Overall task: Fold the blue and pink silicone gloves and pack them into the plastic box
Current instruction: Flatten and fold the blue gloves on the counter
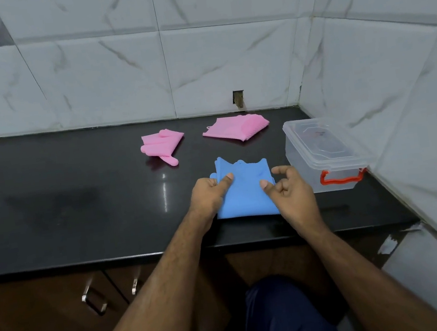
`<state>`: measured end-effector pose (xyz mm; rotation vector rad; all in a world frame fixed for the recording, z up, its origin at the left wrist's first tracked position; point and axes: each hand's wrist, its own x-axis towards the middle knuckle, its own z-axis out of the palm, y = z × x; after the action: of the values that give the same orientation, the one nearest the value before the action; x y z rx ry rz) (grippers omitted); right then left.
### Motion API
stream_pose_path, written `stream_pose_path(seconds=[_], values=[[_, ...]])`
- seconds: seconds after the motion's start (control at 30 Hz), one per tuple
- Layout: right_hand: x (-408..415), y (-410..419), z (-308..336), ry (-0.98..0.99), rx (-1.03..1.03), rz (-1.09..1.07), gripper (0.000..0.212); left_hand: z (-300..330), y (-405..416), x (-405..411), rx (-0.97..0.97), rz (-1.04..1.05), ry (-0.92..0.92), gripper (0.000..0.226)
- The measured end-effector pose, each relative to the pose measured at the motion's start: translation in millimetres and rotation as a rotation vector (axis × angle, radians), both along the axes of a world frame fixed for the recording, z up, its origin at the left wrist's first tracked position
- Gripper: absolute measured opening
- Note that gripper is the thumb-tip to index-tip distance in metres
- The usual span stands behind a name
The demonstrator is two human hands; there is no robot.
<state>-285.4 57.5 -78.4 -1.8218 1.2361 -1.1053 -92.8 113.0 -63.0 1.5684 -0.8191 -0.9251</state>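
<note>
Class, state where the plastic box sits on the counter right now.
In the head view, the plastic box stands on the right of the black counter, near the tiled corner, right of the blue gloves.

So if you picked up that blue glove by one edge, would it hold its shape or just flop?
Probably flop: the blue glove lies flat in soft layers on the counter, and the left hand seems to press it down. It looks thin, so likely light. The glossy counter might let it slide when pushed.
</note>
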Motion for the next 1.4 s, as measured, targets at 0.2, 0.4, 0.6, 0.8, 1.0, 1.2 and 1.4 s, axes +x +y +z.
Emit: stream_pose_path(seconds=[0.2, 0.4, 0.6, 0.8, 1.0, 1.2, 1.4], values=[[4, -7, -3, 0.075, -0.019, -0.041, 0.018, 3, 0, 4, 0.045, -0.022, 0.005, 0.056], [4, -9, -3, 0.078, 0.02, -0.049, 0.015, -14, 23, 9, -0.152, 0.02, -0.01, 0.066], [3, -3, 0, 0.091, -0.004, -0.047, 0.014, -19, 39, 3, -0.213, 0.074, -0.203, 0.086], [4, 3, 6, 0.145, -0.019, -0.081, 0.008, -19, 41, -2, -0.172, 0.138, -0.33, 0.057], [3, 31, 0, 0.224, -0.335, -0.11, 0.024, -15, 42, 1, -0.154, 0.139, -0.288, 0.032], [-4, 50, -13, 0.443, -0.614, 0.124, 0.034, -15, 44, 1, -0.164, 0.116, -0.244, 0.022], [0, 65, -11, 0.198, -0.327, 0.008, 0.031, -13, 51, -10, -0.126, 0.155, -0.253, 0.014]])
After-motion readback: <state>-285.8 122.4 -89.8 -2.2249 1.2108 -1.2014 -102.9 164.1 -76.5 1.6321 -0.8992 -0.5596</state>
